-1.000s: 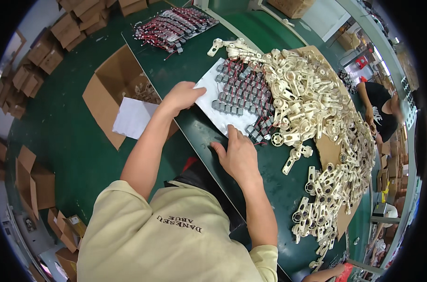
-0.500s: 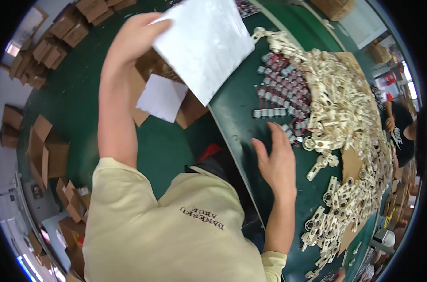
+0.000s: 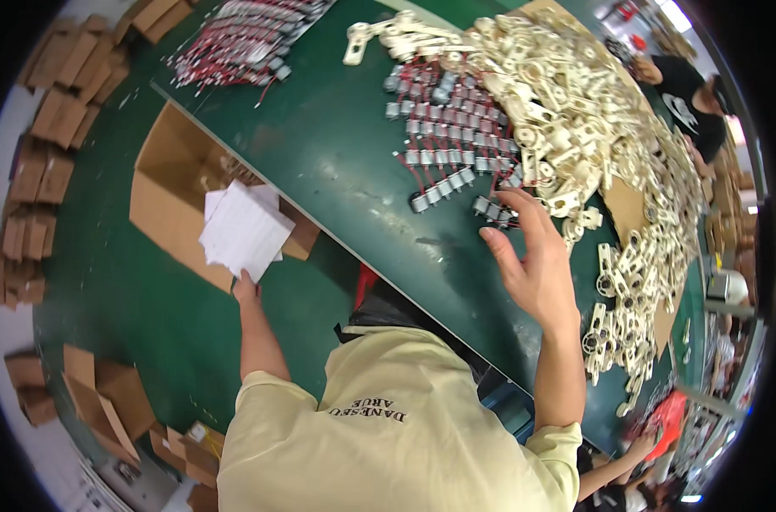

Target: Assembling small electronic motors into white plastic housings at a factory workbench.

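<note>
My left hand (image 3: 248,288) is down beside the table, its fingers closed at the near edge of white sheets (image 3: 246,229). These sheets overlap over an open cardboard box (image 3: 168,209), partly covering its inside. Above the table (image 3: 337,200), my right hand (image 3: 534,260) is open, thumb and fingers apart, with nothing in it. Close to its fingertips lie a few small grey motors (image 3: 494,211) with red wires. More such motors (image 3: 443,156) lie in rows just beyond, next to a large heap of cream plastic parts (image 3: 567,111).
Another batch of wired motors (image 3: 243,38) lies at the table's far left. Cardboard (image 3: 628,209) shows under the cream heap. Flattened and open boxes (image 3: 106,397) stand on the floor at left. A person in black (image 3: 699,107) is across the table; another person's arm (image 3: 614,469) reaches toward a red bag (image 3: 665,422).
My left hand has lowered the large white sheet from above the table edge to the box, onto the paper there. My right hand stays open over the table. The view has turned.
</note>
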Available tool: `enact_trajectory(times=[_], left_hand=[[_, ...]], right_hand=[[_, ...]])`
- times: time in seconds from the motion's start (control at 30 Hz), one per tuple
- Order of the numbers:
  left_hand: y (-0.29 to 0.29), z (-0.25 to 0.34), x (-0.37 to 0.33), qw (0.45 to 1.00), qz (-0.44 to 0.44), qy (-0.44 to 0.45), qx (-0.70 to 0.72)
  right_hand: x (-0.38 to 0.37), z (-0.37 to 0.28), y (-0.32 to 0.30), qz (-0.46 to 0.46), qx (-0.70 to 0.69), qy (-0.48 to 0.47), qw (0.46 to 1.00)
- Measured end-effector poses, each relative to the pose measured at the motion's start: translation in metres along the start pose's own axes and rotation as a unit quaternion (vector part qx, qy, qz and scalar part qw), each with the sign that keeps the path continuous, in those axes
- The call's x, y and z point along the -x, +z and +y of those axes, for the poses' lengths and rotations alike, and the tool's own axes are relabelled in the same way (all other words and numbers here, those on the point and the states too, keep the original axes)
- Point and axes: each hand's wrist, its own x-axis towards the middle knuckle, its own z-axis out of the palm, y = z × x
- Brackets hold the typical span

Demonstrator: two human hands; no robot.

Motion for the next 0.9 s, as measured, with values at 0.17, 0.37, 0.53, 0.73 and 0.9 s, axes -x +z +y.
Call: enact_trajectory(times=[0.17, 0.37, 0.53, 0.73, 0.9], left_hand=[[-0.028, 0.031, -0.054, 0.814, 0.187, 0.241, -0.495], [-0.012, 0.263, 0.315, 0.834, -0.03, 0.508, 0.212], [0.153, 0.319, 0.397, 0.525, -0.246, 0.809, -0.093], [0.246, 0.307, 0.426, 0.461, -0.186, 0.814, -0.302], [0.226, 0.272, 0.446, 0.411, -0.249, 0.841, -0.248]], right_hand=[[0.008, 0.011, 0.005, 0.033, 0.007, 0.033, 0.999], [0.001, 0.043, 0.024, 0.054, 0.031, 0.007, 0.998], [-0.037, 0.064, 0.061, 0.138, 0.145, -0.008, 0.98], [-0.061, 0.113, 0.055, 0.155, 0.183, 0.068, 0.968], [-0.036, 0.117, 0.054, 0.171, 0.19, 0.035, 0.966]])
